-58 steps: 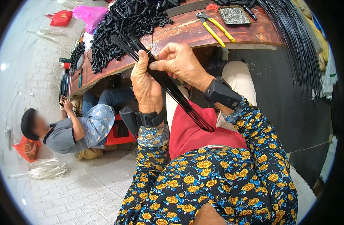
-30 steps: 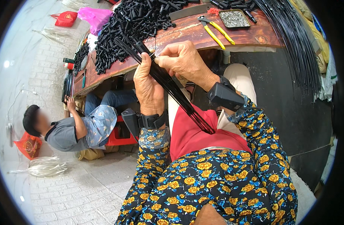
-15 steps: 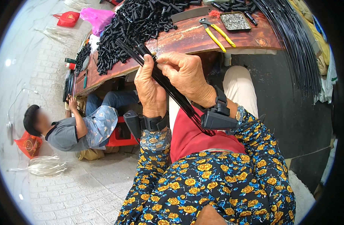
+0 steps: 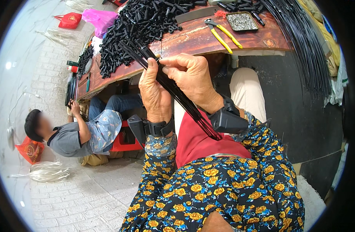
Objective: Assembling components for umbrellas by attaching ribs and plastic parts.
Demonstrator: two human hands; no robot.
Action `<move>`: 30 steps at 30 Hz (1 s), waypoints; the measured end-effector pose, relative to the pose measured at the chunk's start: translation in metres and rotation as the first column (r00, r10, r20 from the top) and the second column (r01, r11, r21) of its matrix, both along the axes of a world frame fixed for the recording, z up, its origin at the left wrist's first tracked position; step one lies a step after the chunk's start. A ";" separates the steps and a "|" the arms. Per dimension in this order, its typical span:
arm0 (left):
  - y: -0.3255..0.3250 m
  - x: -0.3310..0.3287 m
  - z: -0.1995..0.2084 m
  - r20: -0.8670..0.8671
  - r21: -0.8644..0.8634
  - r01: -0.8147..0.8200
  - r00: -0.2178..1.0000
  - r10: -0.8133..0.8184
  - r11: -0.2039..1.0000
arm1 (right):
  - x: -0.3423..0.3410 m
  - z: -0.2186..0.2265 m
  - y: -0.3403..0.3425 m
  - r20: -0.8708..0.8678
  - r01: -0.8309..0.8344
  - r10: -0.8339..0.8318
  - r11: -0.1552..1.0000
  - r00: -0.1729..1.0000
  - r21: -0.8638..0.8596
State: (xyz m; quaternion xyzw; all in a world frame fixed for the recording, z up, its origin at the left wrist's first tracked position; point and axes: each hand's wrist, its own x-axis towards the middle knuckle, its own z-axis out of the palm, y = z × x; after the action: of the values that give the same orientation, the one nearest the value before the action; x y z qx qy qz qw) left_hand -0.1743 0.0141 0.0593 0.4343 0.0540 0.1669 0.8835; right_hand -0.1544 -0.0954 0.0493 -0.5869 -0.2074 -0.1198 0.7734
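Note:
My left hand (image 4: 156,92) is wrapped round a bundle of thin black strands (image 4: 183,102), its thumb pointing up. The strands slant from the table's edge down to the red cloth on my lap (image 4: 196,141). Past the thumb, the strands' upper ends (image 4: 133,52) stick out over the bench, with a thicker black piece among them. My right hand (image 4: 193,79) is closed in a pinch beside the left thumb, at a small pale spot on the strands. What sits between its fingertips is too small to make out.
A heap of black tubular parts (image 4: 127,38) covers the wooden bench (image 4: 189,40). Yellow-handled pliers (image 4: 225,36), a tray of small metal bits (image 4: 242,23) and a flat metal strip (image 4: 196,14) lie there. Long black strands (image 4: 301,50) hang at right. A co-worker (image 4: 73,135) sits at left.
My right hand has turned slightly at the wrist, its forefinger straighter against the strands beside the left thumb. The left hand keeps its hold almost unmoved.

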 end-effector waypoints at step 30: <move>-0.003 -0.006 0.002 0.061 -0.012 0.087 0.994 -0.086 0.996 | -0.007 0.001 -0.005 -0.137 0.007 -0.004 1.000 0.991 0.025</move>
State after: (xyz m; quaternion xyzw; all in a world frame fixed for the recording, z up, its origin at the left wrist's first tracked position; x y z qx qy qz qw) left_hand -0.1806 0.0106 0.0609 0.4245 0.0094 0.1412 0.8943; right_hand -0.1611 -0.1006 0.0500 -0.5844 -0.1505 -0.0839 0.7929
